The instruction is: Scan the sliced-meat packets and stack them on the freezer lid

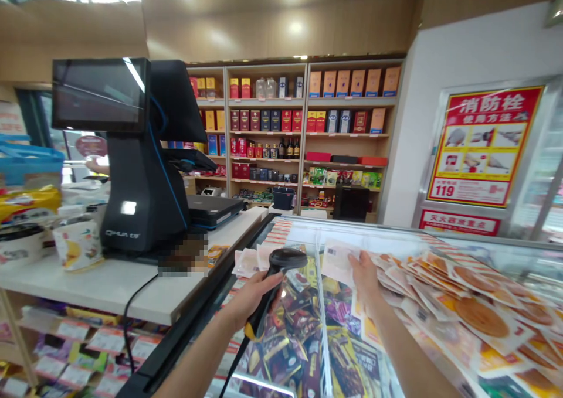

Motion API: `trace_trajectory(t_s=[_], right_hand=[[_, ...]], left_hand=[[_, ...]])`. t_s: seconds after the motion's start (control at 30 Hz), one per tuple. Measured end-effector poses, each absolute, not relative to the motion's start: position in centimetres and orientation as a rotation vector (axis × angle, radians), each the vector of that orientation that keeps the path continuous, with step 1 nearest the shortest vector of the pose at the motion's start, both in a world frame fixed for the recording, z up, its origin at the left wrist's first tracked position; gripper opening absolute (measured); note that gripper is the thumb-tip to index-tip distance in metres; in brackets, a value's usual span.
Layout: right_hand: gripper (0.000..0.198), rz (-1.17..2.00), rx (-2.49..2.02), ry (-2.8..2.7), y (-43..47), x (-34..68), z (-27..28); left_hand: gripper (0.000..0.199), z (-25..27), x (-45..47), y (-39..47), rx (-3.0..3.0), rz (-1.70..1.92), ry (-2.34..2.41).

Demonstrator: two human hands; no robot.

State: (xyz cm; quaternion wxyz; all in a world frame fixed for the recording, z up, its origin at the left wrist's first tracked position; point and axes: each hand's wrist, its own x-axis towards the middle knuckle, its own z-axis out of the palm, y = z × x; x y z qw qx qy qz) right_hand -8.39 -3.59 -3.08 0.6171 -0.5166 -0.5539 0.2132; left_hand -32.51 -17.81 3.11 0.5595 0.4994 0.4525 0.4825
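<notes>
My left hand [253,298] is wrapped round the handle of a black barcode scanner [288,259], its head at the top and its cable running down toward me. In my right hand [366,275] is a flat pale packet [338,262], pinched at its right edge, with a barcode on the side toward me. The scanner's head is left of this packet, a short gap between them. Both hands are above the glass top of a chest freezer [323,327]. Right of my right hand lies a heap of flat packets [479,316] printed with round brown pictures.
A black checkout terminal [143,175] stands on the white counter [149,304] to the left, beside a paper cup [21,248]. More pale packets [250,261] lie behind the scanner. Shelves of boxed bottles [266,122] line the back wall. Wrapped ice creams [285,339] show through the glass.
</notes>
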Motion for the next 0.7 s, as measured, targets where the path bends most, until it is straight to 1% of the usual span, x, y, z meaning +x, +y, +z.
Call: trace_trajectory(t_s=[0.17,0.5,0.7], right_hand=[[0.033,0.515,-1.203,-1.279,-3.8,-8.6,-2.8],[0.032,0.457,-1.219,-1.291,-4.0,-8.7,-2.7],[0.029,0.485,-1.243,-1.292,-4.3,-8.8,-2.8]], left_hand=[[0.026,3.2,-32.8,-19.0,1.174,1.094,1.08],[0.028,3.6,-33.1,-19.3,1.213,1.038,1.04],[0.029,3.8,-34.1,-19.5,1.192,1.117,1.096]])
